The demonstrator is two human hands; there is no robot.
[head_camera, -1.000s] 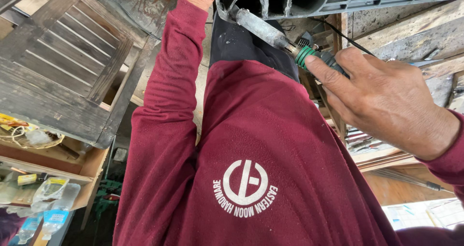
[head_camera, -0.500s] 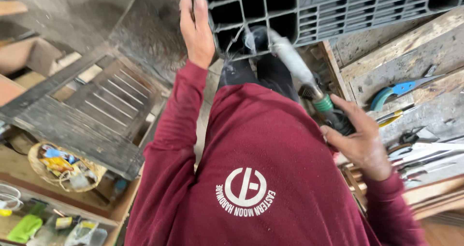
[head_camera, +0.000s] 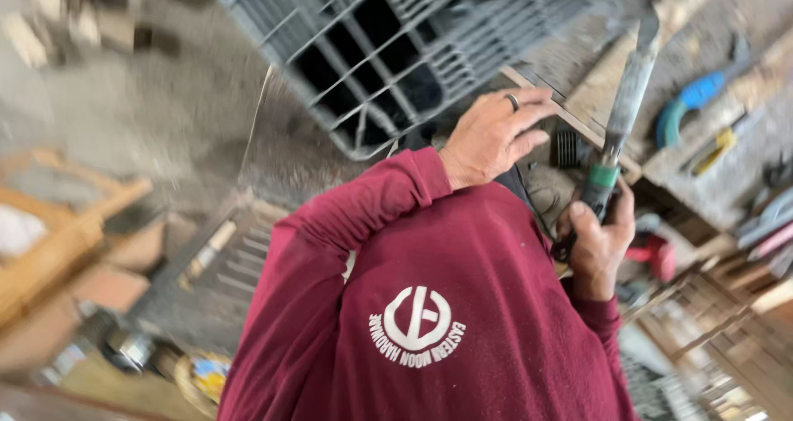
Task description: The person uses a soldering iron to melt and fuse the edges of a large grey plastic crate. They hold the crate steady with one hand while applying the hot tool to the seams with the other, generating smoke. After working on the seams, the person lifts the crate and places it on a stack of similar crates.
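- Long grey tool point(head_camera: 625, 107) with a green band: upright, slightly tilted, tip pointing toward the grey plastic crate point(head_camera: 396, 49), in front of the wooden bench point(head_camera: 702, 66)
- Your right hand point(head_camera: 599, 239): fingers wrapped tight around the tool's dark grip, below the green band
- Your left hand point(head_camera: 496, 136): fingers loosely spread, ring visible, holding nothing, just beside the crate's lower edge
- Blue-handled tool point(head_camera: 694, 99) lies on the bench, well apart

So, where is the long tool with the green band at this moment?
In the head view, the long tool is at the right, gripped in the right hand, its tip pointing up beside the grey plastic crate.
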